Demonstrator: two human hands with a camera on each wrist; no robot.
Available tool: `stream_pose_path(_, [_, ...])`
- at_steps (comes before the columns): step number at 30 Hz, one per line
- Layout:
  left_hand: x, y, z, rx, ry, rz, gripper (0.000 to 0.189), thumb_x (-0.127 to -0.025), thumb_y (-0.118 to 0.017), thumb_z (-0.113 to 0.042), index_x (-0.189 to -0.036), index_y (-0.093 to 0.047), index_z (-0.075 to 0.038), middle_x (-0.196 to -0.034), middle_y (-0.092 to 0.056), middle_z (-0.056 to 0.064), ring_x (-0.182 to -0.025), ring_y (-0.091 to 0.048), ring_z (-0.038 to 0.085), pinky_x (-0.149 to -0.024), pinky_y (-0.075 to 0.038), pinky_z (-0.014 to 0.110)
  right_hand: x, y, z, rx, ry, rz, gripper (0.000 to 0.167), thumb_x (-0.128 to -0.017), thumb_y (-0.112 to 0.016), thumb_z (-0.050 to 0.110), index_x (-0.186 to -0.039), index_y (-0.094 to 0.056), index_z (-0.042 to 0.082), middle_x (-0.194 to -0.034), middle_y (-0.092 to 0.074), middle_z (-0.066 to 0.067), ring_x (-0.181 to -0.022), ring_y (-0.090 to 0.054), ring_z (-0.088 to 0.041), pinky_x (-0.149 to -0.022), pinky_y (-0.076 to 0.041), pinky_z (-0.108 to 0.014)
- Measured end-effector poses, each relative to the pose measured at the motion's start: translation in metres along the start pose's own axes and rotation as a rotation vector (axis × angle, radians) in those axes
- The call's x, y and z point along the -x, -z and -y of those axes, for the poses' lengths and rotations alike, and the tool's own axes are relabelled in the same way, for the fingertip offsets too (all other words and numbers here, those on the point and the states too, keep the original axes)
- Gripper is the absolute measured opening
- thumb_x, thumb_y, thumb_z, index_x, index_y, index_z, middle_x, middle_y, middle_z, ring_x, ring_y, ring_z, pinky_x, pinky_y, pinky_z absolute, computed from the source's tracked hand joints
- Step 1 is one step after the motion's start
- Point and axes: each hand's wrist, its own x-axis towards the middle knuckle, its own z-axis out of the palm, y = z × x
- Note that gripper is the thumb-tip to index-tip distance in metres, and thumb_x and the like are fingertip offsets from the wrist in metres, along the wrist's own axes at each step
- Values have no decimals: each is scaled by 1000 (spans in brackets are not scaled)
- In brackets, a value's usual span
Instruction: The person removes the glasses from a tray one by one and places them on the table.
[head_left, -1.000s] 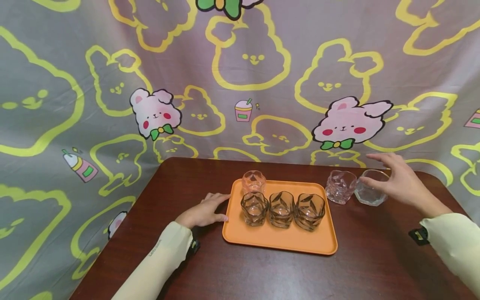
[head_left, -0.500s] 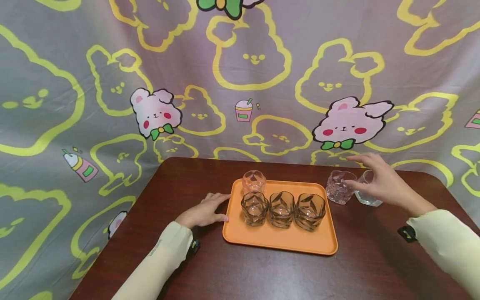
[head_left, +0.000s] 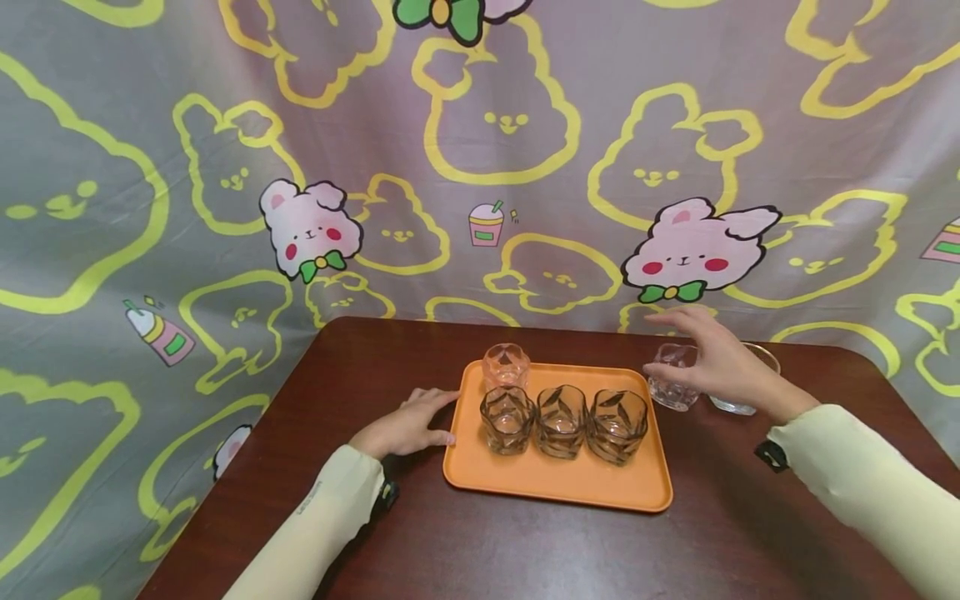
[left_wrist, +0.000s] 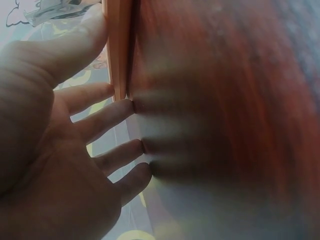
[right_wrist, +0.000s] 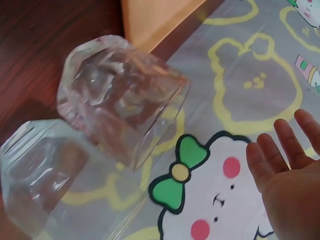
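My left hand (head_left: pixel 405 423) rests at the left edge of the orange tray (head_left: pixel 555 487), its thumb and fingertips at the rim and on the table in the left wrist view. My right hand (head_left: pixel 716 358) hovers with spread fingers over a faceted clear glass (head_left: pixel 671 392), holding nothing. In the right wrist view this faceted glass (right_wrist: pixel 120 95) stands apart from the fingers. Beside it is a plain clear glass (right_wrist: pixel 40 175), partly hidden behind my right hand in the head view. On the tray are a pinkish glass (head_left: pixel 506 365) and three brown glasses (head_left: pixel 561 421) in a row.
The dark wooden table (head_left: pixel 570 558) carries the tray and glasses. A grey curtain (head_left: pixel 525 100) with yellow bear outlines and rabbit drawings hangs right behind the table's far edge. The two clear glasses stand just right of the tray.
My right hand has moved left, from over the plain clear glass to over the faceted clear one. My left hand, the tray and the glasses have stayed put.
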Motion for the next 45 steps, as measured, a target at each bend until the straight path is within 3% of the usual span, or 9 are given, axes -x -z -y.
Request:
stream_pose_path(7, [0,-1,-3,5,-1,3,76,-83,-71,-36,-147,-35,-14,-141,-41,7,-128,-32,28,-101,-30,47,-12,-14,5,-42,-4,43,65,-75,-81,36,-130,-55,14,-129,-47,-7,-106,-49,-24,-83,-44,-48])
stream_pose_path(15, [-1,-1,-3,-15,-8,9,76,-83,-71,-37,-147,-35,-13,-141,-41,7,-127,-33,28,-101,-29,47,-25,-33,13,-68,5,78,64,-75,-80,36,-130,-55,12,-123,-48,-6,-113,-43,-27,-90,-37,-55])
stream_pose_path(22, [-1,0,-1,-15,-1,12,76,-84,-71,-35,-147,-36,-13,-140,-42,7,-126,-34,28,-101,-30,46,-38,-48,25,-102,-26,178,69,-78,-74,46,-135,-50,13,-131,-47,-8,-121,-42,-30,-94,-35,-55])
stream_pose_path(32, [-1,-1,-1,-8,-7,-6,75,-83,-73,-33,-145,-38,-12,-139,-43,8,-125,-34,29,-101,-30,46,-60,-72,34,-133,-26,286,68,-78,-75,42,-136,-49,17,-136,-43,-9,-121,-42,-30,-92,-38,-54])
stream_pose_path(39, [0,0,-2,-4,-4,-3,75,-83,-73,-33,-146,-37,-11,-139,-43,8,-126,-34,29,-101,-29,46,-76,-79,47,-146,-14,345,72,-78,-73,49,-137,-48,15,-140,-42,-9,-127,-40,-30,-96,-36,-51])
stream_pose_path(45, [2,1,-3,9,-6,-4,74,-83,-73,-31,-145,-37,-9,-138,-43,9,-125,-34,30,-100,-30,47,-88,-80,53,-135,13,384,72,-79,-74,45,-137,-48,11,-139,-43,-10,-128,-39,-29,-99,-34,-50])
